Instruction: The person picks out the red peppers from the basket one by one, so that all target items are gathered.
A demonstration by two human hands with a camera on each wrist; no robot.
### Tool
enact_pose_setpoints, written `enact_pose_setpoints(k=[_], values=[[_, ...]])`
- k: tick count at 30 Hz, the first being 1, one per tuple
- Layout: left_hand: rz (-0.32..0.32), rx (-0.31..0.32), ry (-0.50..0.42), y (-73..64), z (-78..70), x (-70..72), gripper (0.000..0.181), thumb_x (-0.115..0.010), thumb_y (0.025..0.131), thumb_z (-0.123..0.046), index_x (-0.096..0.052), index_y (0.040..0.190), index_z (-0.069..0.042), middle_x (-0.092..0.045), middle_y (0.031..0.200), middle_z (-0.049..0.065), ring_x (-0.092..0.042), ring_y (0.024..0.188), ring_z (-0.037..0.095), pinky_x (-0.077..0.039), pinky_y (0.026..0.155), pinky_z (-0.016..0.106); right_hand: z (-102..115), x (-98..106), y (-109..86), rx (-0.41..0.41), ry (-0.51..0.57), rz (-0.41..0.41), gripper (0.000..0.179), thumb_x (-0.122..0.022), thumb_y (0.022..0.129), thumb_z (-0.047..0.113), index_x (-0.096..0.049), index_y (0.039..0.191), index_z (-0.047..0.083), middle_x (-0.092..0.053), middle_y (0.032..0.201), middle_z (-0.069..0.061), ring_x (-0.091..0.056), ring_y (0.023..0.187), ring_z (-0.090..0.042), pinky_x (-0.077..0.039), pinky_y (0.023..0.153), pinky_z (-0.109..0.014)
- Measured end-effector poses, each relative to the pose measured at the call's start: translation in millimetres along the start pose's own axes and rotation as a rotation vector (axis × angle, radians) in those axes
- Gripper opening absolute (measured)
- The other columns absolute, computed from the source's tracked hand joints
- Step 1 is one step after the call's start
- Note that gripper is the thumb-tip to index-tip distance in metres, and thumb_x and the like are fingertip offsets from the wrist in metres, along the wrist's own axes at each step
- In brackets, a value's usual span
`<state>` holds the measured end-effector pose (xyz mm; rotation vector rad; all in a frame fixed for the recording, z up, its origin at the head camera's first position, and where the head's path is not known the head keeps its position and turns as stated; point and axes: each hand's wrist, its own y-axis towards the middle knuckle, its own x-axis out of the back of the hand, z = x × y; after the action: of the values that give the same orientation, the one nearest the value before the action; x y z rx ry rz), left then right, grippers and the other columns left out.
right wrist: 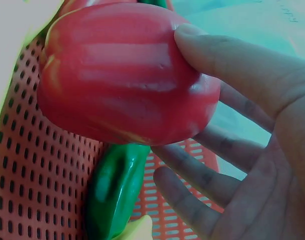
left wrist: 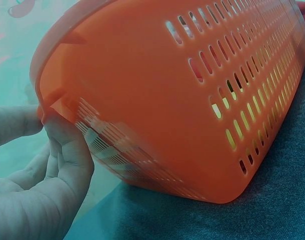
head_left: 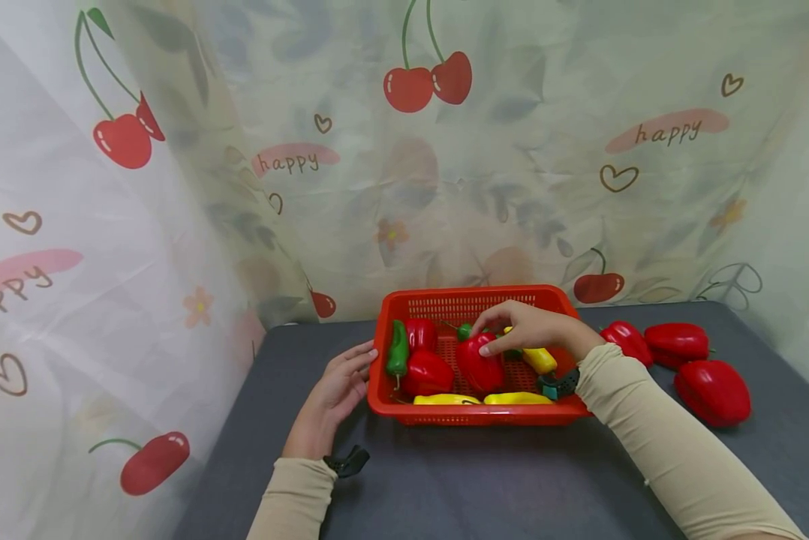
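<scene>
A red plastic basket point(head_left: 479, 418) stands on the grey table, its long side facing me. At its left end my left hand point(head_left: 342, 384) holds the rim between thumb and fingers, as the left wrist view shows close up. Over the middle of the basket, my right hand point(head_left: 536, 330) pinches a red bell pepper point(right wrist: 127, 75) between thumb and fingers. Around it in the basket lie two other red bell peppers point(head_left: 428, 373), a long green pepper point(head_left: 398, 349) at the left, and several yellow peppers point(head_left: 518, 398). Another green pepper point(right wrist: 117, 190) shows beneath the held one.
Three red bell peppers point(head_left: 713, 393) lie on the grey table point(head_left: 472, 480) to the right of the basket, beyond my right forearm. A cherry-printed curtain point(head_left: 445, 202) hangs behind the table and along its sides. Each wrist wears a black strap point(head_left: 347, 462).
</scene>
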<state>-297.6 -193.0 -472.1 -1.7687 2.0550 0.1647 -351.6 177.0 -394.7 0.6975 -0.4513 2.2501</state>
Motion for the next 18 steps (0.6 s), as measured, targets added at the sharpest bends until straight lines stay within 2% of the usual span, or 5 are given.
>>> enact_pose_setpoints(k=[9, 18], values=[[-0.009, 0.004, 0.005, -0.2, 0.3, -0.2, 0.047, -0.062, 0.108, -0.014, -0.053, 0.152, -0.002, -0.067, 0.137, 0.007, -0.072, 0.107, 0.017, -0.063, 0.093, 0.033, 6, 5, -8.7, -0.018, -0.007, -0.028, 0.037, -0.084, 0.092, 0.027, -0.074, 0.125, 0.013, -0.073, 0.126, -0.009, -0.068, 0.112, -0.029, -0.063, 0.093, -0.044], [0.009, -0.005, 0.016, -0.8, -0.1, 0.6, 0.050, -0.062, 0.108, -0.015, -0.049, 0.154, -0.001, -0.067, 0.137, 0.006, -0.072, 0.107, 0.017, -0.063, 0.094, 0.032, 11, 14, -22.9, -0.025, 0.003, -0.051, 0.038, -0.082, 0.094, 0.027, -0.072, 0.127, 0.011, -0.072, 0.127, -0.010, -0.068, 0.113, -0.029, -0.063, 0.093, -0.042]])
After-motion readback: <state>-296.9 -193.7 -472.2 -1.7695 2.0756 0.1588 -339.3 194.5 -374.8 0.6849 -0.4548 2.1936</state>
